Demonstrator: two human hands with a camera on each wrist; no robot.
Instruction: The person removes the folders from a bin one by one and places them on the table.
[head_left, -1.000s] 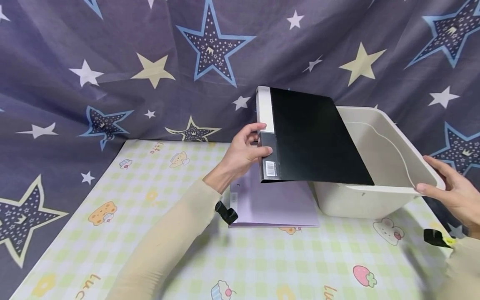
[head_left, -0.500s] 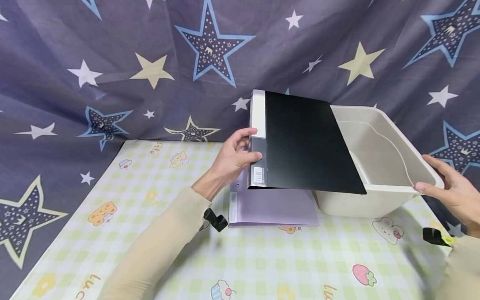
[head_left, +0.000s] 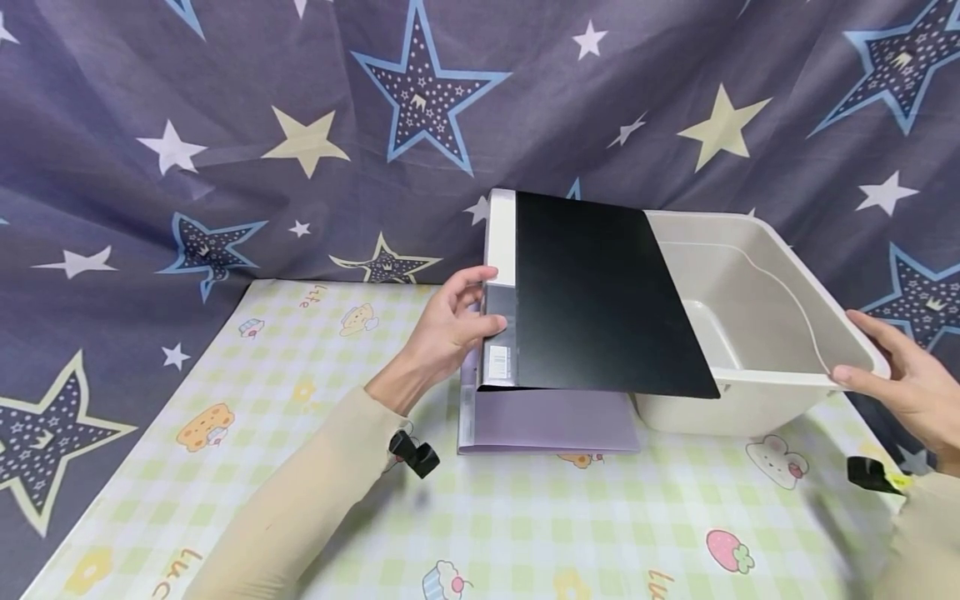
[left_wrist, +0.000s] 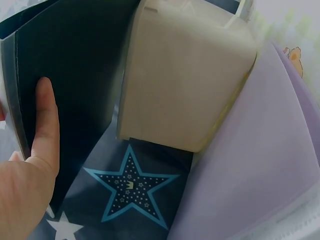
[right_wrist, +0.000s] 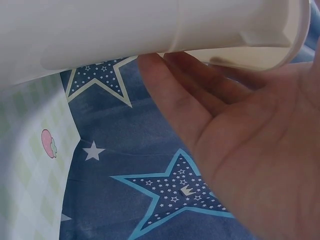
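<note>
By its spine, my left hand [head_left: 442, 333] grips a black binder folder [head_left: 600, 292], thumb on one face and fingers behind. The folder is raised and tilted above a purple folder [head_left: 555, 423], and its right side overlaps the left rim of a white plastic bin [head_left: 750, 300]. The purple folder lies on the table left of the bin, partly hidden under the black one. At the bin's right rim my right hand [head_left: 911, 383] pinches the edge between thumb and fingers. In the left wrist view the thumb presses the black folder [left_wrist: 85, 75], with the bin's outer wall [left_wrist: 185, 75] behind.
A checked cloth with printed cartoons covers the table [head_left: 337, 517]. Behind it hangs a dark curtain [head_left: 225, 100] with stars. The bin stands near the table's right edge, and a thin pale cord [head_left: 787, 292] runs along its inside.
My left hand has moved left and down with the black folder, uncovering more of the bin's opening. My right hand stays on the rim. The purple folder has not moved.
</note>
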